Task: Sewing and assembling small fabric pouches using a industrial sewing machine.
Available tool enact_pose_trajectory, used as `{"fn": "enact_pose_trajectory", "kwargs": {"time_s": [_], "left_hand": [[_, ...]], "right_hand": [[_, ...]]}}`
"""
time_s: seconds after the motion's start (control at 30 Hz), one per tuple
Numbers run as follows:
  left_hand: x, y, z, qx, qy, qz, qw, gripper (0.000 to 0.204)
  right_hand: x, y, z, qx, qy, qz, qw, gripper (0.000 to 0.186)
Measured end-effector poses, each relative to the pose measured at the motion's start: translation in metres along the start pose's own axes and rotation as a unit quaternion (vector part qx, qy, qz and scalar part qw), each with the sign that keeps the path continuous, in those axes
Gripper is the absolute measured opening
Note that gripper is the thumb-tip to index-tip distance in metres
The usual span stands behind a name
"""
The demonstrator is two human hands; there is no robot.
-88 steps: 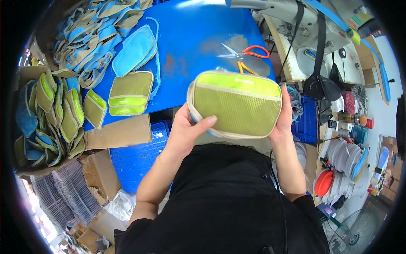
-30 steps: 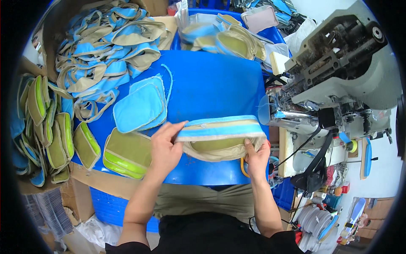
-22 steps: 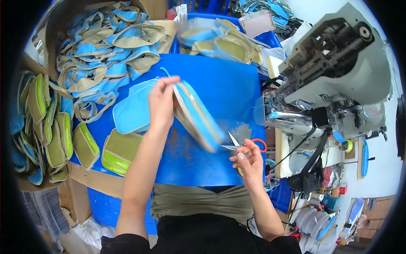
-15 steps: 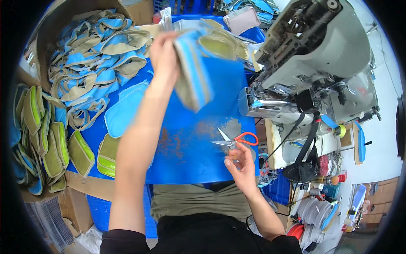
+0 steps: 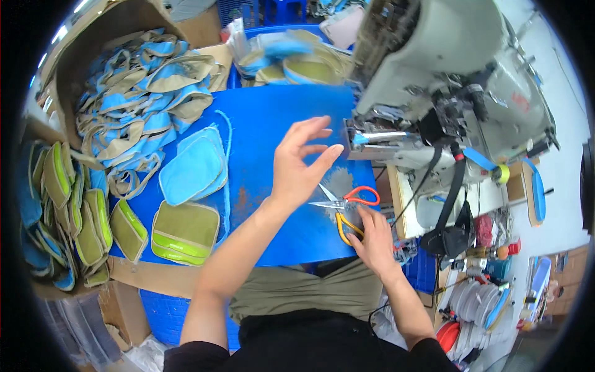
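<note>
My left hand [image 5: 300,164] is raised above the middle of the blue tabletop [image 5: 260,124], its fingers spread and nothing in them. Beneath and to its right lie scissors [image 5: 336,203] with blades parted, one handle loop red and the other orange-yellow. My right hand [image 5: 375,242] is beside these loops at the table's near right edge, thumb against the orange-yellow one and fingers stretched, not wrapped round it. Blue fabric pieces [image 5: 193,166] and olive pouch-like pieces with a lime strip [image 5: 185,229] lie left of my left forearm.
A carton [image 5: 65,93] at the far left holds tangled blue and tan strips [image 5: 149,93]. More olive and lime pieces [image 5: 93,229] are heaped nearer. At the back, a blue bin [image 5: 313,31] contains sewn pieces, one blurred. A sewing machine [image 5: 434,68] stands right, and a blue cord [image 5: 226,180] lies left.
My left hand has let go of the blue and tan striped piece and moved nearer and right. A blurred blue piece shows over the back bin. My right hand has shifted slightly right beside the scissors' handles.
</note>
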State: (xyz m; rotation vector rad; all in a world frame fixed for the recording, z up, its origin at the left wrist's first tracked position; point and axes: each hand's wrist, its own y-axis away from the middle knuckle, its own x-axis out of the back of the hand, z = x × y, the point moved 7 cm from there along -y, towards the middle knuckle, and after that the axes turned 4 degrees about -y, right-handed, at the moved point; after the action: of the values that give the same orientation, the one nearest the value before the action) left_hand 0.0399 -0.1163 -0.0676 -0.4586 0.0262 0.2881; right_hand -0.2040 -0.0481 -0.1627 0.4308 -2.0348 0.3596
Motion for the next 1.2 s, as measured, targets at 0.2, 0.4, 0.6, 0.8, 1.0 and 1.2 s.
{"fn": "enact_pose_trajectory", "kwargs": {"time_s": [0.2, 0.4, 0.6, 0.8, 1.0, 1.2], "left_hand": [[-0.012, -0.006, 0.021, -0.118, -0.09, 0.03, 0.988, 0.045], [-0.018, -0.005, 0.026, -0.062, 0.003, 0.044, 0.997, 0.018], [-0.018, -0.009, 0.024, -0.099, -0.019, 0.009, 0.995, 0.015], [-0.019, -0.016, 0.015, -0.052, 0.022, -0.013, 0.998, 0.012], [-0.023, -0.018, 0.014, -0.015, 0.041, -0.025, 0.999, 0.01], [-0.026, -0.018, -0.001, 0.061, 0.109, -0.042, 0.991, 0.009]], "right_hand": [[0.007, -0.027, 0.002, -0.018, 0.04, -0.034, 0.998, 0.077], [-0.015, -0.012, 0.006, -0.071, -0.106, -0.123, 0.984, 0.079], [0.0, 0.026, -0.026, -0.203, -0.67, -0.187, 0.689, 0.079], [0.092, 0.025, -0.091, -0.077, -0.78, -0.119, 0.609, 0.086], [0.109, 0.006, -0.102, -0.099, -0.791, -0.132, 0.589, 0.089], [0.102, -0.013, -0.108, -0.101, -0.808, -0.137, 0.564, 0.09]]}}
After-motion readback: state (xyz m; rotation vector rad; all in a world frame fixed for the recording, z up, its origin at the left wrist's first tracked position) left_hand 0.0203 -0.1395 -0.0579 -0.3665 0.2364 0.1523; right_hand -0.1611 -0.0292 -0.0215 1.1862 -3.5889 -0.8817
